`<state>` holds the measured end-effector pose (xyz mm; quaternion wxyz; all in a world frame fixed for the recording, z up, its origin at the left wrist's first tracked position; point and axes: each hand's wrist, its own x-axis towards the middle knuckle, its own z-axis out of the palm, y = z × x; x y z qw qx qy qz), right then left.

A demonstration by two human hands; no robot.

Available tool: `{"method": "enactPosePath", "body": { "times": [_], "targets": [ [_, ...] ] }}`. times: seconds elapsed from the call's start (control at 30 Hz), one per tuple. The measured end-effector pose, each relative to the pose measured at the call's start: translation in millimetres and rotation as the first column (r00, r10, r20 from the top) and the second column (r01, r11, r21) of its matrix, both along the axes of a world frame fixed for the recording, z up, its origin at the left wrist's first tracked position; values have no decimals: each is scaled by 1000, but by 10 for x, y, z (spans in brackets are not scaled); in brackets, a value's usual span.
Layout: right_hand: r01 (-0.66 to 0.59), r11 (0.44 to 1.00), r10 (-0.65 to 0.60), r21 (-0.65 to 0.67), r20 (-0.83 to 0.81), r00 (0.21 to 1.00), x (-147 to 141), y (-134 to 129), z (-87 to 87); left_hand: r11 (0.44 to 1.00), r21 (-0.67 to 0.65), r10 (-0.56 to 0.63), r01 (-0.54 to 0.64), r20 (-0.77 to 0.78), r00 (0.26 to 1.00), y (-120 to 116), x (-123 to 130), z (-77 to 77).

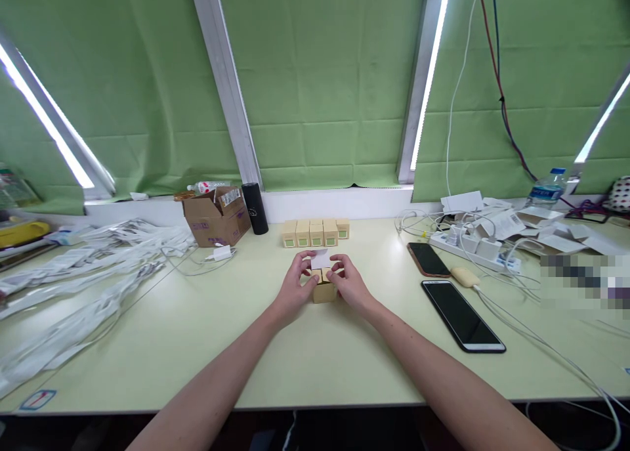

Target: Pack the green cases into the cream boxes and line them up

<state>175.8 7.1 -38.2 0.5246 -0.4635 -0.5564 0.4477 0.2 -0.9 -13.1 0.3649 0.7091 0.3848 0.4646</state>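
Note:
A small brown cardboard box (325, 293) sits on the table in front of me, its top partly open. From its far side rises a white flap or piece of paper (321, 259); which of the two I cannot tell. My left hand (296, 281) holds the box from the left, with the thumb at its top edge and the fingers by the white piece. On the opposite side my right hand (350, 281) grips it the same way. Just beyond stands a row of several small cardboard boxes (316, 233) with green-marked labels.
Long white strips (98, 274) spread over the left side. An open carton (216, 216) and a black cylinder (254, 208) stand at the back. To the right lie two phones (463, 316), a power strip (475, 253), cables and white papers (506, 224).

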Motion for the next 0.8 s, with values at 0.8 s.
{"method": "enactPosePath", "body": {
  "times": [0.8],
  "targets": [
    [3, 999, -5, 42, 71, 997, -8, -10, -2, 995, 91, 40, -39, -13, 999, 59, -29, -100]
  ]
}}
